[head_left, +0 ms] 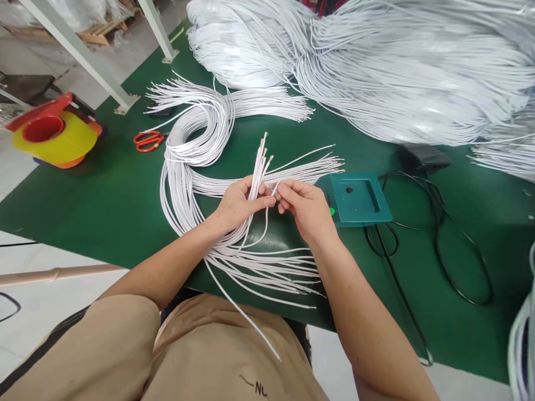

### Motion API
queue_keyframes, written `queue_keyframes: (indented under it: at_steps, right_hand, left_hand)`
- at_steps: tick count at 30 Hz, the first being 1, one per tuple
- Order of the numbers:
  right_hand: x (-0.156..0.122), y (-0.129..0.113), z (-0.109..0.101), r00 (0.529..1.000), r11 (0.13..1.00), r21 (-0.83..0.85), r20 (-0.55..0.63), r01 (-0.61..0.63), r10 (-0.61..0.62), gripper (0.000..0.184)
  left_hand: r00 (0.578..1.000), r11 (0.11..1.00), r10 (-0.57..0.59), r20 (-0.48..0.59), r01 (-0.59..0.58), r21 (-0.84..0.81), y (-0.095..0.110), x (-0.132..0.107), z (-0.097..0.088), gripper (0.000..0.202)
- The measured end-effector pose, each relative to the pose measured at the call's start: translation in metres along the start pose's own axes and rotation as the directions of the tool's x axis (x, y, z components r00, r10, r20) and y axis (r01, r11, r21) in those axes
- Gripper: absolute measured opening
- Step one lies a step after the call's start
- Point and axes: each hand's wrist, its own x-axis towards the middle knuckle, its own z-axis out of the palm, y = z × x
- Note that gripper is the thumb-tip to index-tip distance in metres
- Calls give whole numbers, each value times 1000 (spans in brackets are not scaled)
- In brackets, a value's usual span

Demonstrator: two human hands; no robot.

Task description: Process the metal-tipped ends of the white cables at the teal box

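Over the near middle of the green table (pixel 125 206), the left hand (pixel 240 201) grips a bundle of thin white wires (pixel 256 181) while the right hand (pixel 308 209) pinches a single white wire (pixel 275 188), delicate tip-handling that seemingly calls for steadiness next.

Two hands (pixel 240 203) (pixel 311 211), one scissors (pixel 157 138), one tape dispenser (pixel 54 142), one teal device (pixel 345 209); white cables (pixel 257 172) uncountable.
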Motion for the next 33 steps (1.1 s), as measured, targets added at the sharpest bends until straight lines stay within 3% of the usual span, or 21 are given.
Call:
queue_keyframes:
  at_steps: [5, 7, 8, 10, 15, 28, 33]
  right_hand:
    - [2, 1, 1, 991, 977, 163, 11, -136, 136, 25]
    - [1, 0, 0, 990, 977, 158, -2, -141, 143, 12]
    - [1, -1, 0, 991, 980, 150, -4, -130, 132, 3]
    - [1, -3, -2, 996, 987, 131, 7, -93, 93, 16]
    - [1, -3, -6, 998, 996, 69, 22, -56, 55, 15]
    - [0, -4, -5, 998, 1000, -29, -55, -1, -1, 24]
    - [1, -2, -8, 998, 996, -74, -17, 51, -52, 10]
  left_hand:
    - [999, 992, -44, 31, 48, -118, 2, 0, 4, 39]
    - [997, 988, -51, 64, 60, -145, 2, -1, 6, 40]
    - [996, 986, -49, 80, 61, -153, 2, -1, 6, 39]
    - [993, 985, -40, 110, 57, -160, 2, -2, 7, 38]
    - [989, 987, -19, 149, 42, -158, 1, -3, 7, 35]
    - [992, 986, -7, 125, 27, -162, -2, -1, 3, 31]
    - [990, 984, -12, 140, 37, -173, -3, -1, 2, 31]
